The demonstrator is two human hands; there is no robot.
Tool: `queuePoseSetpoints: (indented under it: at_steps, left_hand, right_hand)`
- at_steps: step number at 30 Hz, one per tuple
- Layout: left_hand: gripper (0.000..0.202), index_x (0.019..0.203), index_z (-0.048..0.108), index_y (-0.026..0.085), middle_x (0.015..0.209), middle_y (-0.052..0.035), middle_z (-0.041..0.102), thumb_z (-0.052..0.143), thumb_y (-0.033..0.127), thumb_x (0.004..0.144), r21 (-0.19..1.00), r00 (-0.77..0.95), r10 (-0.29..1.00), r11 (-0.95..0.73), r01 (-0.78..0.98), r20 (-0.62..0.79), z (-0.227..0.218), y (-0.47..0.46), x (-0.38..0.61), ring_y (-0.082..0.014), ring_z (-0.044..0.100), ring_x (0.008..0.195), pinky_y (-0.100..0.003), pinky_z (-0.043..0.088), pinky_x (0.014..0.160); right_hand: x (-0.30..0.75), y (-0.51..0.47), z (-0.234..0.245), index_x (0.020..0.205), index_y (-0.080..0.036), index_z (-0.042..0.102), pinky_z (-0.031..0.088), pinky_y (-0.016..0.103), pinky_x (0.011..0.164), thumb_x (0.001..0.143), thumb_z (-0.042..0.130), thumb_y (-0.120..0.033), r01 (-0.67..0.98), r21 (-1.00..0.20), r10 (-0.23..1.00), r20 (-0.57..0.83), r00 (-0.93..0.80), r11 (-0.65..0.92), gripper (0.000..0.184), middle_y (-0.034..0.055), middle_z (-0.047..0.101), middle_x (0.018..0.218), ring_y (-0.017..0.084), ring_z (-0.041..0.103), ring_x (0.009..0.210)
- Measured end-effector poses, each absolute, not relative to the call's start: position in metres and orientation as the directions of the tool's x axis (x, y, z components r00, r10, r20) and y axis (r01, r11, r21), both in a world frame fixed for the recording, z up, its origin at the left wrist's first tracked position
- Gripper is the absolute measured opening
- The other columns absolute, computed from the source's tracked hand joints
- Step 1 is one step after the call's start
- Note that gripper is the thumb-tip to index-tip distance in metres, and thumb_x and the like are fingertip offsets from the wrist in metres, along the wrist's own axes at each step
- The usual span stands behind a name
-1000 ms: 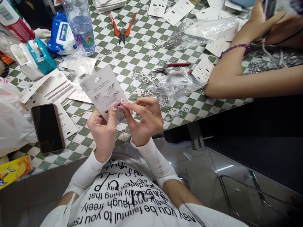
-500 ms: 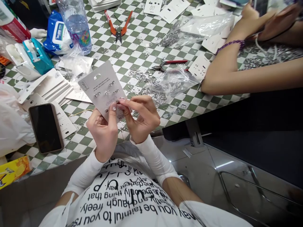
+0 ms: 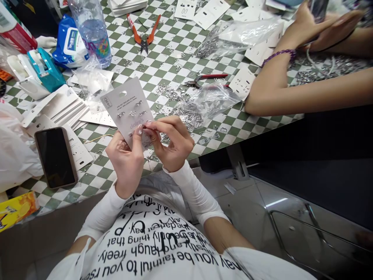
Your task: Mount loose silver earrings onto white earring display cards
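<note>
A white earring card (image 3: 127, 102) with a hang hole and several small silver rings on its face stands tilted above the near table edge. My left hand (image 3: 126, 161) is closed on its lower part, thumb across the front and fingers behind. Beside it, my right hand (image 3: 172, 142) pinches at the card's lower right edge, thumb and forefinger together. Whatever lies between those fingertips is too small to make out. Just beyond my right hand, a clear plastic bag (image 3: 215, 96) lies with a pile of small silver rings (image 3: 186, 116).
Red-handled pliers (image 3: 208, 77) and orange-handled cutters (image 3: 144, 37) lie farther back. Left stand a phone (image 3: 55, 157), stacked cards (image 3: 68, 109), a tape dispenser (image 3: 45, 72) and a water bottle (image 3: 94, 37). A co-worker's forearm (image 3: 309, 91) rests at the right.
The card has swung slightly to the right at its top. My hands keep the same grip, and the whole view has shifted a little. The co-worker's hands have moved slightly.
</note>
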State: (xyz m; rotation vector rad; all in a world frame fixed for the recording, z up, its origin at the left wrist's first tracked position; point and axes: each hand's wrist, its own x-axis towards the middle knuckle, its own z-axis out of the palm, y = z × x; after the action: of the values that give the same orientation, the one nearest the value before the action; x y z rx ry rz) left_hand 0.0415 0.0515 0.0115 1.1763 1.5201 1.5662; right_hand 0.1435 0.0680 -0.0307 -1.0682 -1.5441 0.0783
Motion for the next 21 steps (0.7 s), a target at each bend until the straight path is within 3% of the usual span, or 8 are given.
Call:
queuePoseSetpoints:
  at_steps: [11,16,19,21]
  left_hand:
    - [0.013,0.074,0.067,0.017,0.068,0.0,0.068,0.075,0.018,0.085,0.993,-0.341,0.933,-0.102,0.062,0.117,0.01,0.053,0.044,-0.0112,0.062,0.062,-0.022,0.049,0.057]
    - [0.016,0.077,0.07,0.017,0.073,-0.0018,0.07,0.078,0.029,0.084,0.999,-0.278,0.959,-0.054,0.005,0.053,-0.006,0.056,0.031,-0.0124,0.063,0.067,-0.023,0.05,0.061]
    - [0.019,0.085,0.072,0.018,0.083,-0.0049,0.073,0.077,0.036,0.084,0.999,-0.245,0.969,0.002,0.049,0.01,-0.019,0.056,0.016,-0.0149,0.066,0.073,-0.025,0.052,0.064]
    - [0.023,0.091,0.073,0.018,0.088,-0.0068,0.075,0.077,0.04,0.085,0.994,-0.212,0.976,0.06,0.093,-0.039,-0.024,0.052,0.008,-0.0177,0.068,0.078,-0.026,0.054,0.065]
  right_hand:
    - [0.146,0.07,-0.032,0.106,-0.023,0.067,0.058,0.03,0.073,0.093,0.066,-0.01,0.537,-0.533,0.576,0.811,0.103,0.654,0.018,0.0024,0.07,0.091,0.015,0.067,0.084]
    - [0.147,0.066,-0.038,0.106,-0.022,0.067,0.06,0.03,0.072,0.094,0.066,-0.014,0.542,-0.552,0.63,0.775,0.052,0.634,0.015,0.0026,0.069,0.091,0.015,0.067,0.085]
    - [0.157,0.064,-0.04,0.106,-0.023,0.067,0.062,0.029,0.072,0.093,0.07,-0.015,0.514,-0.587,0.658,0.751,0.058,0.625,0.016,0.0012,0.07,0.092,0.014,0.069,0.085]
    - [0.174,0.067,-0.04,0.105,-0.025,0.066,0.063,0.03,0.074,0.094,0.069,-0.019,0.582,-0.568,0.652,0.754,0.085,0.581,0.013,-0.0001,0.071,0.092,0.014,0.07,0.086]
